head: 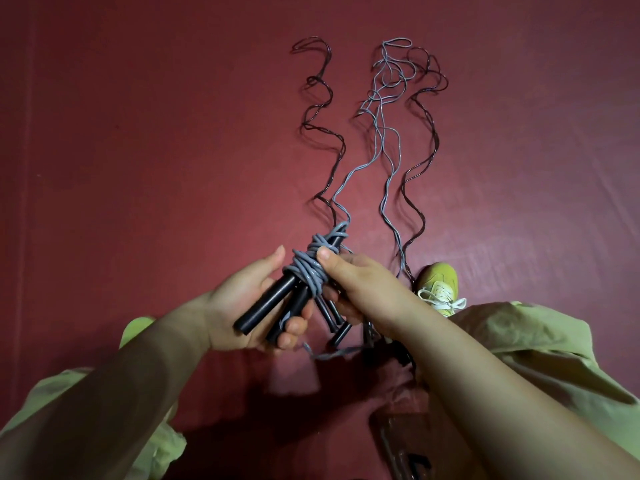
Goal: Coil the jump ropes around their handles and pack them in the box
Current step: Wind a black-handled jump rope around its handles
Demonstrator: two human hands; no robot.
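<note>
My left hand (242, 306) grips two black handles (273, 303) held together. A grey jump rope (313, 266) is wound in several turns around their upper part. My right hand (360, 289) pinches that grey coil with the thumb on top and fingers behind it. The loose grey rope (384, 147) runs away from the coil in wavy lines across the red floor. Two dark jump ropes (320, 133) (427, 157) lie in wavy lines on either side of it. More black handles (337, 327) show below my right hand. No box is in view.
The red mat floor (156, 150) fills the view. My yellow-green shoe (438, 285) with white laces stands at the right, next to the rope ends. Beige trouser legs (540, 344) fill the lower corners. A dark object (398, 441) lies at the bottom, partly behind my right arm.
</note>
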